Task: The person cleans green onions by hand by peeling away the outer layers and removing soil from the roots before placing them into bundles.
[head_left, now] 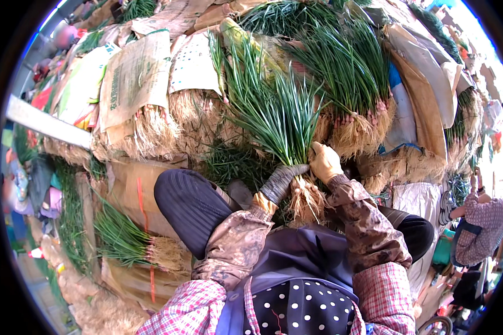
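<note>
the left hand (280,183) is clamped on the green bunch (289,123), before the purple apron (304,251); whether the right hand (325,163) beside it grips, i cannot tell. loosened hold could scatter it.

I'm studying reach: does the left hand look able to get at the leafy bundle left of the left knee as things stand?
Probably not directly: the left hand grips the green bunch, and the left knee lies between that hand and the leafy bundle.
</note>
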Demonstrator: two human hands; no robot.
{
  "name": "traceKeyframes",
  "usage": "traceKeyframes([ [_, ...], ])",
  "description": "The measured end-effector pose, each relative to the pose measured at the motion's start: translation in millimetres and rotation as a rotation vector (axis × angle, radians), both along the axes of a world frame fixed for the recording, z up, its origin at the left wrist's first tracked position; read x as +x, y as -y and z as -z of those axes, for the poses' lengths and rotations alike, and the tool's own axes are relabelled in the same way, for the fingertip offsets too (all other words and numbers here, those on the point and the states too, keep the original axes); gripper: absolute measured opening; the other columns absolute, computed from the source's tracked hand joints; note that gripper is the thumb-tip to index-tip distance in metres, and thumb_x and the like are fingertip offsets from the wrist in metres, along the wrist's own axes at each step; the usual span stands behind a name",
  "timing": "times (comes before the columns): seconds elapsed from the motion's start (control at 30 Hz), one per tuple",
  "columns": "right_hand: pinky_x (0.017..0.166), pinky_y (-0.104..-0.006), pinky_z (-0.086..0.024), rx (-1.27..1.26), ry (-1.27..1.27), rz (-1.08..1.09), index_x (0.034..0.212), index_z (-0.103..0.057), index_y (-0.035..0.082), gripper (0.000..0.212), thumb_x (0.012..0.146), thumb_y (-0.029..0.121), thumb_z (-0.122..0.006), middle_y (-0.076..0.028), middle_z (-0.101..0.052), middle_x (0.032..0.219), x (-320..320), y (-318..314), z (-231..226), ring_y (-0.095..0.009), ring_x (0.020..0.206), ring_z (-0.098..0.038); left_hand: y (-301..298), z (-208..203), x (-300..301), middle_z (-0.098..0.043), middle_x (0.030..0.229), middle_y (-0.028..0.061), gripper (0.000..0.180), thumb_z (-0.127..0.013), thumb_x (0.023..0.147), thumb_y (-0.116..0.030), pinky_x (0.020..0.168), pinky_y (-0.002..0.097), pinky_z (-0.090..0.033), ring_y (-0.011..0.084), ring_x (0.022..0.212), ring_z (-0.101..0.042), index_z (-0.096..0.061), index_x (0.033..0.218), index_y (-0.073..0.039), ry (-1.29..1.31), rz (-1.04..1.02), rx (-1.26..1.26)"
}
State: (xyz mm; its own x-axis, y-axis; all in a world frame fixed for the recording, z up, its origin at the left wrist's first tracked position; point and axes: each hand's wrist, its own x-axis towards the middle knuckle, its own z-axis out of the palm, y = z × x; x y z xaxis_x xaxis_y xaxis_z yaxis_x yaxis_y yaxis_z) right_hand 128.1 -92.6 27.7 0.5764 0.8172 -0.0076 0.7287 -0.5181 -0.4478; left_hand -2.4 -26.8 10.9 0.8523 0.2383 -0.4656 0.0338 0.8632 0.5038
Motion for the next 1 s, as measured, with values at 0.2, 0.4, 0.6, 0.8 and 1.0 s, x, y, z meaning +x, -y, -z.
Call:
traceKeyframes([
  [0.2, 0.059, -0.0402, -0.044, 0.148, -0.231, 0.123, 0.076, -0.055, 0.001, 0.022, 0.083, 0.021, -0.052, -0.020, -0.056, 0.066, 6.9, 18.0, 13.3, -0.036, 0.062, -0.054, -1.8, 5.6, -0.2, -0.057, 0.068, 0.0044, 0.020, -0.064, 0.071, -0.006, 0.050, 0.0238, -0.046, 0.0140, 0.053, -0.055, -0.056, 0.088, 0.000, 0.032, -0.003, 0.184],
  [0.4, 0.079, -0.0314, -0.045, 0.304, -0.987, 0.065, 0.122, -0.037, 0.001, 0.058, 0.076, 0.019, -0.066, -0.016, -0.054, 0.106, 15.2, 41.1, 17.9, -0.022, 0.092, -0.053, 1.4, 38.5, 9.4, -0.060, 0.077, 0.0054, 0.027, -0.067, 0.063, -0.006, 0.061, 0.0295, -0.047, 0.0154, 0.067, -0.056, -0.056, 0.088, -0.002, -0.017, -0.120, 0.722],
  [0.6, 0.051, -0.0179, -0.040, 0.457, -0.366, 0.139, 0.094, -0.059, 0.000, 0.013, 0.082, 0.006, -0.055, 0.000, -0.054, 0.066, 5.2, 36.3, -46.9, -0.006, 0.059, -0.048, 6.7, 31.3, 13.0, -0.060, 0.081, 0.0071, 0.032, -0.068, 0.064, -0.008, 0.068, 0.0312, -0.046, 0.0167, 0.075, -0.055, -0.056, 0.093, -0.002, -0.027, -0.067, 0.784],
  [0.8, 0.072, -0.0300, -0.045, 0.248, -0.109, 0.269, 0.101, -0.058, 0.003, 0.038, 0.078, 0.033, -0.061, -0.014, -0.062, 0.090, 29.5, -10.1, -105.4, -0.022, 0.080, -0.060, 7.8, 39.4, 13.8, -0.061, 0.083, 0.0124, 0.029, -0.065, 0.066, -0.014, 0.072, 0.0339, -0.047, 0.0265, 0.076, -0.058, -0.056, 0.091, -0.003, -0.177, 0.091, 1.292],
  [1.0, 0.052, -0.0207, -0.037, 0.560, -0.340, 0.269, 0.079, -0.062, 0.000, 0.016, 0.076, 0.016, -0.063, 0.002, -0.051, 0.061, 77.3, -0.5, -73.1, -0.007, 0.056, -0.043, 9.7, 36.6, 17.2, -0.060, 0.082, 0.0118, 0.029, -0.064, 0.065, -0.011, 0.072, 0.0339, -0.046, 0.0257, 0.076, -0.057, -0.055, 0.091, -0.002, -0.137, 0.131, 1.388],
])
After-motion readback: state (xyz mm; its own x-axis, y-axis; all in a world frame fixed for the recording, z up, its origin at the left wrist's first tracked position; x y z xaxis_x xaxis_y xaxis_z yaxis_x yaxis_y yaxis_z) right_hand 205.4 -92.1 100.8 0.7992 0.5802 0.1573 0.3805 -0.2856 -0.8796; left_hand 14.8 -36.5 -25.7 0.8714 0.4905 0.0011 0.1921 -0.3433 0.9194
